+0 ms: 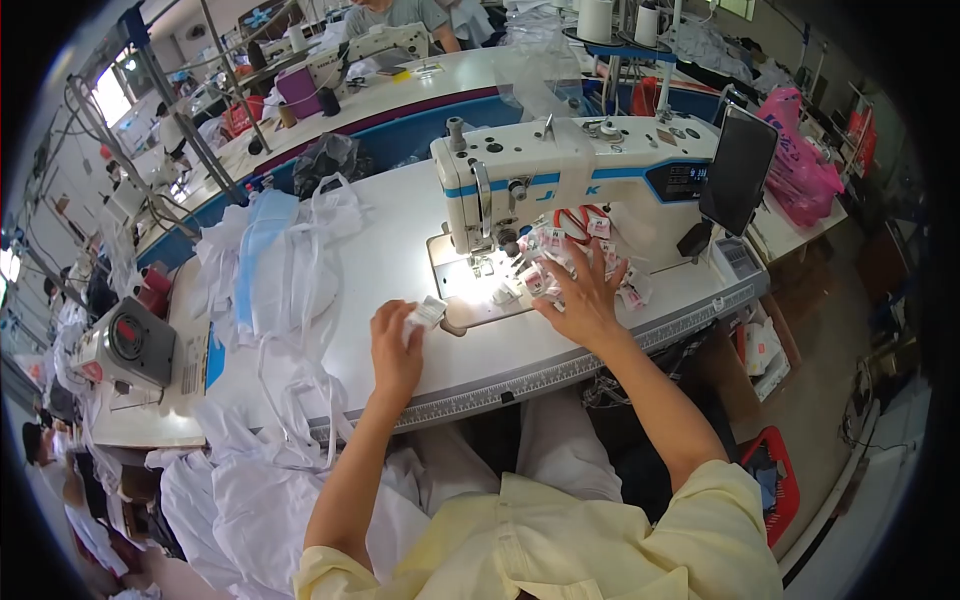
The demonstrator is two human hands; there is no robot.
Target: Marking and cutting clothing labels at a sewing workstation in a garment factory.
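Between the fingers of my left hand (pixel 395 352) is a small white fabric label (pixel 429 311) bearing writing, held just left of the needle area. My right hand (pixel 586 300) has its fingers spread over a heap of small white and pink labels (pixel 534 279). Whether it pinches any of them I cannot tell. Behind the heap lie red-handled scissors (pixel 571 223), partly covered. The Jack sewing machine (pixel 517 176) stands over the lit needle plate (pixel 450 274).
White garments with a light blue strip (pixel 259 247) lie at the left, and more white cloth (pixel 247 502) hangs over the front edge. A phone (pixel 739 169) is mounted at the machine's right end. A pink plastic bag (pixel 799 157) sits beyond it. Another person (pixel 397 19) is across the tables.
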